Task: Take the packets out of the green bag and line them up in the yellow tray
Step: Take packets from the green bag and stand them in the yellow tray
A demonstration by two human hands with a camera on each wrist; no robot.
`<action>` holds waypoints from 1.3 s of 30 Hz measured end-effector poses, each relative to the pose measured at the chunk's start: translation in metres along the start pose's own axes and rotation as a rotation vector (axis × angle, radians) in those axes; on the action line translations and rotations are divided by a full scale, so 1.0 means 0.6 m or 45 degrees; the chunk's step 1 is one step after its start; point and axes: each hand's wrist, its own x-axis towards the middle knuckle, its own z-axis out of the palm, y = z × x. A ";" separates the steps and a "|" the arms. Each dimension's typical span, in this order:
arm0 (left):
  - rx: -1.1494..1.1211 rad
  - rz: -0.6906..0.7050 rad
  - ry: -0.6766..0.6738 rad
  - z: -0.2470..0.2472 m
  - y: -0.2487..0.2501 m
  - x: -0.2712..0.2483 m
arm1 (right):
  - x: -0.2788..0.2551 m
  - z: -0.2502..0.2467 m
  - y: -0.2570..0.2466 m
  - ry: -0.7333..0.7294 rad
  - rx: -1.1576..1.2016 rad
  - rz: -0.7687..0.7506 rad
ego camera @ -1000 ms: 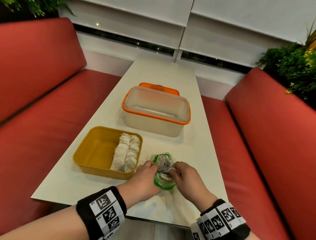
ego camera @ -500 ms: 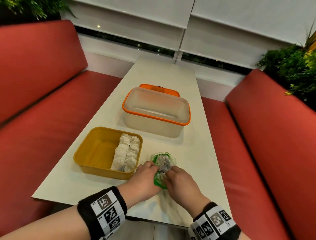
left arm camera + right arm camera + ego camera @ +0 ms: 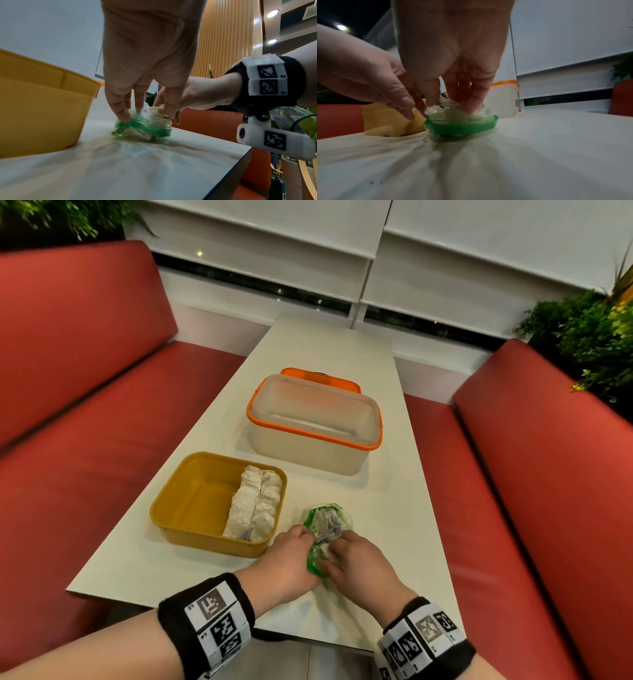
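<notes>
From the head view, your green bag (image 3: 327, 517) lies on the counter (image 3: 394, 491) beside the yellow tray (image 3: 191, 501). At the left wrist, your left hand (image 3: 137, 94) pinches its thin, slippery film. At the right wrist, your right hand (image 3: 453, 92) grips a soft, light crumpled packet (image 3: 448, 104); take that by its bunched top.

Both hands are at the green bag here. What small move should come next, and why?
Probably the right hand should draw the packet it pinches up out of the green bag, while the left hand holds the bag's rim down. Two rows of packets already lie against the right wall of the yellow tray, with bare floor beside them.
</notes>
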 end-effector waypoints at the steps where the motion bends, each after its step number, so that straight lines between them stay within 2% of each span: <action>1: 0.003 -0.002 -0.004 0.001 -0.001 -0.001 | 0.001 -0.001 0.001 -0.016 -0.008 0.006; 7: 0.030 -0.025 -0.026 0.005 -0.002 -0.002 | 0.003 0.001 0.002 -0.031 -0.082 0.034; 10: 0.043 -0.025 -0.026 0.002 -0.003 -0.002 | 0.002 -0.007 0.006 0.056 -0.002 0.099; 14: 0.027 -0.005 -0.019 -0.005 -0.004 -0.003 | -0.005 -0.021 0.014 0.179 0.171 0.210; 18: 0.018 0.018 -0.048 -0.012 -0.003 -0.005 | -0.011 -0.029 0.020 0.213 0.307 0.224; 22: 0.021 0.031 -0.069 -0.018 -0.002 -0.009 | -0.018 -0.042 0.013 0.342 0.540 0.292; 26: -0.016 0.051 -0.077 -0.030 0.001 -0.016 | -0.014 -0.063 0.009 0.362 0.749 0.386; 31: -0.485 0.207 0.134 -0.062 0.013 -0.030 | -0.005 -0.095 -0.013 0.240 0.988 0.358; 36: -1.056 0.162 -0.057 -0.090 0.004 -0.036 | 0.011 -0.109 -0.058 0.121 1.187 0.274; 39: -1.158 0.092 -0.049 -0.103 -0.025 -0.047 | 0.027 -0.106 -0.084 0.057 1.138 0.248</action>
